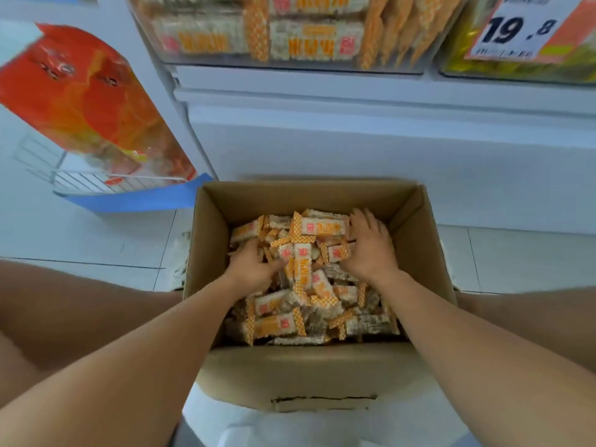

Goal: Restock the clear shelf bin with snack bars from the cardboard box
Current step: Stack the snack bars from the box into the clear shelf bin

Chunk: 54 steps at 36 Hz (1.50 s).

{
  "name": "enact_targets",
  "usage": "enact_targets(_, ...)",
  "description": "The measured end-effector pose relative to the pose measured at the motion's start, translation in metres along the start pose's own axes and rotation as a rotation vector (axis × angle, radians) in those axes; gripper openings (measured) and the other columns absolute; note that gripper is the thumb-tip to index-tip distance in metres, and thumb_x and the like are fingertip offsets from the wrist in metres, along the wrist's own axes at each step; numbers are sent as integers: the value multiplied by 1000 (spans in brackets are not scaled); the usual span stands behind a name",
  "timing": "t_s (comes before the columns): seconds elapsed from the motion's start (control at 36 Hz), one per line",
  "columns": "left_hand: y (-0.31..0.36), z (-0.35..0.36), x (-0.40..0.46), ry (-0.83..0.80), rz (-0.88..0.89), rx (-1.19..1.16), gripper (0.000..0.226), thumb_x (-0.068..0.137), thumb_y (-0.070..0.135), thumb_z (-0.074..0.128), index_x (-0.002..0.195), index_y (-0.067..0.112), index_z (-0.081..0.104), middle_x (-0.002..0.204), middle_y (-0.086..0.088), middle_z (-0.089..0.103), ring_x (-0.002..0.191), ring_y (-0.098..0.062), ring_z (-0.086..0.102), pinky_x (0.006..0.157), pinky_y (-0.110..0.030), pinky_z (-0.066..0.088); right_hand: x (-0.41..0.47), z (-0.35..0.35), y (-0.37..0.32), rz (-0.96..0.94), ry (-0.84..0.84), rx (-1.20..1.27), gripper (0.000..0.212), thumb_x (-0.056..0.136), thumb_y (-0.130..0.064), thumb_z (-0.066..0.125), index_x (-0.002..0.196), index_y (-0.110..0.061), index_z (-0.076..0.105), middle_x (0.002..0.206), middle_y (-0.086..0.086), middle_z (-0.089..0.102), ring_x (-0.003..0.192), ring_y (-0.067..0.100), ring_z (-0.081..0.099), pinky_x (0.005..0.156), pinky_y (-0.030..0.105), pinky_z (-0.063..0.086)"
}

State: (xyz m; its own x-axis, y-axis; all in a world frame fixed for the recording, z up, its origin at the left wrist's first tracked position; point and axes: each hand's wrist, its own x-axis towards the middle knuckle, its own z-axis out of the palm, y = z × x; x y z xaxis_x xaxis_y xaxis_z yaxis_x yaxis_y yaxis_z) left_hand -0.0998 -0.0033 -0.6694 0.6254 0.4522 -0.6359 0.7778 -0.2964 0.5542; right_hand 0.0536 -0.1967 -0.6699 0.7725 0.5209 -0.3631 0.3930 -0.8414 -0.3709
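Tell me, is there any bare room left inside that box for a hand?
Hardly. Snack bars crowd the cardboard box floor wall to wall, with the left hand and right hand dug in. Only the bare inner walls above the pile and the tiled floor left of the box are free.

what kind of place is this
Most likely a shop aisle, such as a grocery or snack store. A price sign hangs on a shelf bin packed with wrapped snack bars, and both hands dig into a cardboard box of the same bars on the floor.
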Motion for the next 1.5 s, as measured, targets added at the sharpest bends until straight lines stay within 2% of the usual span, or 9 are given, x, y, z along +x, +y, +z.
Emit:
enact_targets(0.11, 17, -4, 22, 35, -35, -187, 98, 77, 59, 75, 152, 18, 28, 149, -4, 43, 131, -27, 48, 104, -39, 45, 25, -4, -14, 29, -138, 171, 124, 59, -64, 85, 155, -26, 18, 156, 5, 36, 142, 34, 34, 111, 48, 39)
enact_targets(0.22, 29, 1, 32, -31, 6, -117, 90, 75, 41, 84, 147, 16, 36, 145, -6, 48, 126, -27, 52, 88, -31, 47, 37, -3, -40, -80, -280, -115, 118, 59, -82, 71, 155, -29, 26, 154, 5, 41, 139, 34, 39, 114, 47, 32)
enact_targets(0.56, 35, 11, 27, -67, -79, -121, 119, 75, 36, 85, 158, 20, 2, 162, -7, 22, 145, -32, 30, 106, -39, 42, 27, 6, -81, -91, -357, -150, 126, 55, -45, 96, 151, -7, 24, 145, 13, 50, 130, 32, 52, 97, 39, 50)
enact_targets(0.78, 34, 4, 6, -112, -111, -114, 118, 65, 22, 92, 155, 24, 16, 154, -9, 35, 139, -32, 39, 103, -39, 43, 2, -2, -43, 65, -376, 276, 95, 66, -23, 94, 145, -20, 41, 147, 5, 48, 128, 28, 51, 89, 32, 49)
enact_targets(0.92, 38, 0, -8, 1, -133, 12, 111, 63, 29, 94, 151, 14, 28, 152, -10, 39, 137, -33, 42, 107, -41, 45, -13, -8, -22, 156, -479, 324, 85, 86, -22, 78, 155, -15, 29, 157, 8, 36, 125, 27, 52, 70, 25, 55)
enact_targets(1.03, 40, -12, -23, 65, -156, 7, 79, 70, 29, 90, 132, 11, 45, 121, -7, 57, 110, -28, 59, 93, -34, 51, -28, -11, -13, 222, -457, 332, 83, 94, -23, 67, 158, -9, 17, 160, 13, 29, 141, 32, 38, 89, 28, 42)
enact_targets(1.22, 39, -34, -43, 119, -114, -151, 76, 75, 24, 86, 141, 11, 49, 130, -9, 56, 103, -26, 63, 81, -40, 61, -47, -11, -12, 363, -474, 458, 86, 84, -26, 69, 157, -14, 24, 158, 11, 31, 139, 32, 38, 104, 45, 47)
enact_targets(1.36, 37, -32, -57, 73, -92, -206, 40, 94, 19, 67, 131, 25, 53, 133, -9, 49, 91, -25, 63, 60, -35, 62, -61, -11, -21, 275, -445, 425, 97, 80, -26, 83, 155, -9, 25, 154, 11, 37, 133, 30, 46, 83, 28, 53)
enact_targets(1.5, 32, -31, -64, 103, -40, -110, 24, 98, 16, 60, 121, 20, 64, 142, -9, 49, 84, -24, 71, 67, -38, 63, -66, -9, -20, 352, -426, 534, 75, 80, -9, 79, 142, -2, 38, 120, 14, 57, 94, 25, 63, 74, 39, 61)
